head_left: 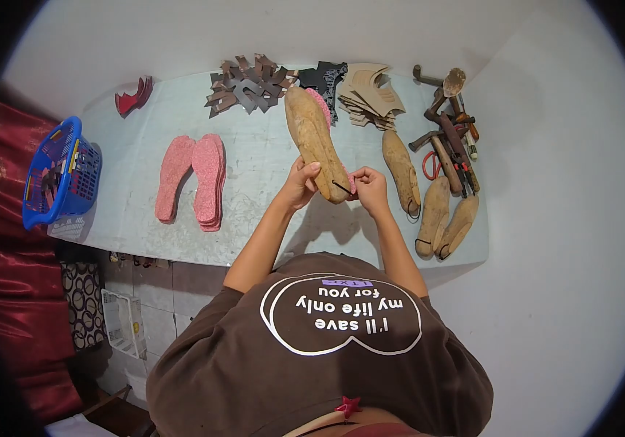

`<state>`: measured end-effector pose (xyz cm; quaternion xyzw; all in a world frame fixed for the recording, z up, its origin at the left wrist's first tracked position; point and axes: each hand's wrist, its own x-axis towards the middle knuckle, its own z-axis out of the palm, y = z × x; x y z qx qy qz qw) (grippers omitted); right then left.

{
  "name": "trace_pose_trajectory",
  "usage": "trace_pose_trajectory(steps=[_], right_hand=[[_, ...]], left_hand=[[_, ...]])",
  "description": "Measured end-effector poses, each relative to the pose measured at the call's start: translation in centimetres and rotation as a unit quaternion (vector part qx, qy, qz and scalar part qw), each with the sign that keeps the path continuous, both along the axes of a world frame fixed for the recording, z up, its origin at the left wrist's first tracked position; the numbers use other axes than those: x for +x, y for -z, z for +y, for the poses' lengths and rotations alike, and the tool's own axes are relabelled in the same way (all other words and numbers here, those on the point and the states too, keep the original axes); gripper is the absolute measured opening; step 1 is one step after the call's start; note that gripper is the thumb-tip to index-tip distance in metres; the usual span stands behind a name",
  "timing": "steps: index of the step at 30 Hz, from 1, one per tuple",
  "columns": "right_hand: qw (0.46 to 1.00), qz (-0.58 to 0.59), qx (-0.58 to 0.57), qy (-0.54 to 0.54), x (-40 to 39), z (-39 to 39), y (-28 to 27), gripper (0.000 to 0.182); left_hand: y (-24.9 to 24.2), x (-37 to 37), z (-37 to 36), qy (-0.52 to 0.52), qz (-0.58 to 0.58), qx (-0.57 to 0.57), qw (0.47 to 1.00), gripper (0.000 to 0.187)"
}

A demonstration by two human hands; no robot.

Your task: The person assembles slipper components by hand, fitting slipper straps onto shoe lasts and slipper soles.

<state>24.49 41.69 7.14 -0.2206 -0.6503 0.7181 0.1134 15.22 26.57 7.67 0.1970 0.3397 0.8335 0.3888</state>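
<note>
My left hand [300, 183] is closed around the heel half of a wooden shoe last [312, 138], thumb on its near face. The last is held above the table, toe pointing away from me. Behind it lies a pink speckled insole [319, 100], showing along the right edge of the last and again near the heel. My right hand [368, 191] pinches the insole's heel end beside a dark loop on the last. On the table to the left sit two stacks of pink insoles [209, 182], leaning together at the top.
More wooden lasts [401, 171] lie at right, below hammers and other hand tools [449, 138]. Along the back are brown cut pieces [247, 84], black pieces [320, 79], beige pieces [371, 95] and red pieces [134, 97]. A blue basket [54, 215] stands at the left edge.
</note>
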Motion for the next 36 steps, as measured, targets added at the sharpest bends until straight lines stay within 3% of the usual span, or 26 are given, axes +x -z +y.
trace_pose_trajectory(steps=[5, 7, 10, 14, 17, 20, 21, 22, 23, 25, 27, 29, 30, 36], right_hand=[[1.000, 0.014, -0.007, -0.001, 0.3, 0.3, -2.2, 0.006], [0.998, 0.029, 0.051, -0.037, -0.1, 0.6, -2.6, 0.008], [0.986, 0.034, 0.148, -0.069, -0.3, 0.9, -1.6, 0.013], [0.993, -0.038, 0.044, -0.099, 0.7, 1.5, -1.8, 0.020], [0.994, -0.038, -0.026, -0.101, 1.5, 1.1, -2.8, 0.035], [0.977, 0.019, 0.105, -0.185, 2.1, -2.6, -6.2, 0.075], [0.977, 0.019, 0.106, -0.185, 2.0, -3.1, -6.4, 0.075], [0.972, 0.014, 0.170, -0.162, 1.8, -3.4, -6.5, 0.076], [0.962, 0.009, 0.233, -0.139, 1.7, -3.6, -6.5, 0.077], [0.965, 0.028, 0.217, -0.144, 1.6, -2.9, -4.8, 0.070], [0.986, 0.033, -0.004, -0.163, 1.8, -2.7, -4.4, 0.062], [0.986, 0.046, -0.014, -0.161, 2.1, -3.1, -4.8, 0.057], [0.986, 0.040, -0.004, -0.164, 2.0, -3.2, -4.5, 0.056], [0.983, 0.019, 0.076, -0.166, 2.1, -4.0, -3.9, 0.058]], left_hand=[[0.0, 0.1, -0.5, 0.031, -0.051, 0.002, 0.998, 0.060], [-0.4, 0.6, -0.6, 0.060, -0.055, 0.000, 0.997, 0.061], [-0.3, 1.5, -0.6, 0.008, -0.017, -0.060, 0.998, 0.067], [0.2, 1.3, -1.2, -0.041, -0.024, -0.101, 0.994, 0.067], [-1.5, 2.0, -1.4, -0.070, 0.000, -0.151, 0.986, 0.069], [-0.6, 2.7, -0.4, -0.111, 0.061, -0.181, 0.975, 0.068], [-0.4, 2.9, -0.1, -0.136, 0.096, -0.197, 0.966, 0.067], [-0.9, 3.5, -0.1, -0.133, 0.111, -0.191, 0.966, 0.054], [-0.2, 3.1, -0.1, -0.134, 0.111, -0.192, 0.966, 0.054], [1.8, 1.6, -0.1, -0.137, 0.062, -0.186, 0.971, 0.042], [1.9, 0.7, -0.1, -0.139, 0.110, -0.184, 0.967, 0.043], [-1.4, 0.4, -0.2, -0.107, -0.106, -0.032, 0.988, 0.053], [-2.9, 0.3, 0.2, -0.122, -0.120, -0.002, 0.985, 0.061], [-1.9, -1.5, 0.9, -0.069, -0.113, -0.026, 0.991, 0.063]])
